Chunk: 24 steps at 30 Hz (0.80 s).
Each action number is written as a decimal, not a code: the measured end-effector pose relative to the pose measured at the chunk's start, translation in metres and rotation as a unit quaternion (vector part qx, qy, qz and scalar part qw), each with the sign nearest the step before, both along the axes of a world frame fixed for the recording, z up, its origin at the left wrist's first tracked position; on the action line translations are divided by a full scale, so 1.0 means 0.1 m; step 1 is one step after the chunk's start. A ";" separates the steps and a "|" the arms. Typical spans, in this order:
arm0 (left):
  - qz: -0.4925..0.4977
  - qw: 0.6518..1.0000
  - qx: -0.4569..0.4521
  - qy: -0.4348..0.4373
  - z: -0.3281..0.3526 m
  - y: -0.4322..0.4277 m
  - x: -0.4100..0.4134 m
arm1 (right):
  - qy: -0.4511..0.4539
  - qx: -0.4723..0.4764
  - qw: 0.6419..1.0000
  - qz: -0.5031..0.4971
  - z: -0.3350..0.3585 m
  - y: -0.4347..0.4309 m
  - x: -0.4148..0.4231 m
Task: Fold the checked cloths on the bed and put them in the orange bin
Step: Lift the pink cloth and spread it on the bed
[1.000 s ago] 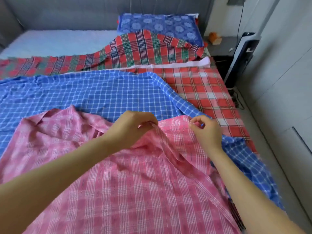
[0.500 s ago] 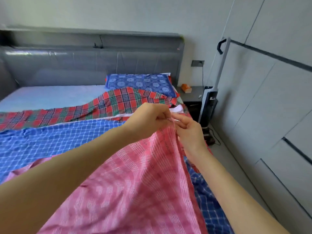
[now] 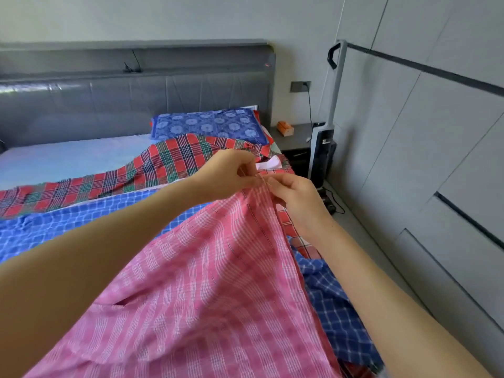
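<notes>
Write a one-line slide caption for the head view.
The left hand and right hand pinch the pink checked cloth, held above the blue checked cloth.

You have no text, label, brand, number or sign that can be read anywhere in your view. The upright vacuum cleaner [image 3: 323,148] beside the nightstand [image 3: 297,139] carries a few small pale marks on its dark body, but they are too small to make out. The orange box [image 3: 285,128] on the nightstand shows you no legible print either.
</notes>
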State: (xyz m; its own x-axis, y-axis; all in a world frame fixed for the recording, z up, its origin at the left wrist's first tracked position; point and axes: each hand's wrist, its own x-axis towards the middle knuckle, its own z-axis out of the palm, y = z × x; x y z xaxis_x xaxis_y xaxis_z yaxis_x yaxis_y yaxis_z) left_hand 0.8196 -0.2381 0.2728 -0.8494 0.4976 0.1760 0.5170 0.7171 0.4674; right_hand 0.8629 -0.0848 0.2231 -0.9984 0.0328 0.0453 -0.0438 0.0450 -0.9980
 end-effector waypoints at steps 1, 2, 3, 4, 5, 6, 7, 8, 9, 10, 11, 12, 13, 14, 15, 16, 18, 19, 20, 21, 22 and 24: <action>0.004 1.000 -0.011 0.017 -0.03 0.02 0.04 | 0.002 0.023 1.000 0.007 -0.01 0.01 0.06; 0.010 0.999 -0.020 0.035 -0.03 0.04 0.08 | 0.009 0.053 0.998 0.013 -0.01 0.02 0.11; 0.014 0.998 -0.024 0.055 -0.03 0.06 0.12 | 0.017 0.087 0.996 0.017 0.00 0.01 0.16; 0.014 0.998 -0.028 0.063 -0.03 0.09 0.19 | 0.025 0.115 0.993 0.015 -0.02 0.02 0.22; 0.014 0.998 -0.029 0.059 -0.02 0.11 0.26 | 0.035 0.140 0.989 0.009 -0.03 0.02 0.28; 0.012 0.999 -0.034 0.036 -0.01 0.15 0.35 | 0.038 0.161 0.986 0.003 -0.05 0.05 0.37; 0.011 0.999 -0.045 -0.004 0.00 0.17 0.43 | 0.035 0.176 0.984 0.008 -0.07 0.09 0.47; 0.004 0.997 -0.059 -0.057 0.01 0.19 0.54 | 0.027 0.188 0.982 0.021 -0.10 0.14 0.59; -0.008 0.991 -0.070 -0.118 0.01 0.20 0.65 | 0.012 0.198 0.979 0.041 -0.13 0.19 0.71; -0.023 0.981 -0.080 -0.176 0.00 0.22 0.76 | -0.003 0.211 0.975 0.068 -0.16 0.25 0.86; -0.042 0.968 -0.092 -0.229 -0.03 0.25 0.89 | -0.020 0.230 0.968 0.095 -0.20 0.32 1.01; -0.063 0.954 -0.106 -0.275 -0.10 0.31 1.06 | -0.035 0.249 0.961 0.114 -0.27 0.39 1.23; -0.080 0.940 -0.116 -0.310 -0.16 0.36 1.19 | -0.045 0.261 0.955 0.132 -0.32 0.44 1.39; -0.096 0.928 -0.119 -0.340 -0.25 0.43 1.34 | -0.059 0.264 0.952 0.143 -0.40 0.51 1.58; -0.109 0.915 -0.114 -0.370 -0.36 0.52 1.50 | -0.069 0.262 0.951 0.149 -0.50 0.58 1.81; -0.119 0.904 -0.108 -0.397 -0.45 0.61 1.63 | -0.080 0.265 0.950 0.146 -0.59 0.65 1.97; -0.135 0.881 -0.102 -0.442 -0.66 0.82 1.99 | -0.104 0.260 0.951 0.132 -0.79 0.83 2.39; -0.143 0.868 -0.099 -0.466 -0.79 0.96 2.22 | -0.120 0.254 0.951 0.126 -0.91 0.95 2.65; -0.148 0.855 -0.094 -0.488 -0.90 1.08 2.40 | -0.137 0.249 0.951 0.123 -0.99 1.05 2.86; -0.155 0.840 -0.089 -0.512 -1.04 1.21 2.59 | -0.157 0.249 0.948 0.120 -1.06 1.18 3.09; -0.163 0.822 -0.086 -0.539 -1.18 1.38 2.83 | -0.177 0.245 0.947 0.108 -1.13 1.32 3.36; -0.174 0.797 -0.073 -0.574 -1.41 1.66 3.22 | -0.213 0.215 0.947 0.107 -1.23 1.59 3.80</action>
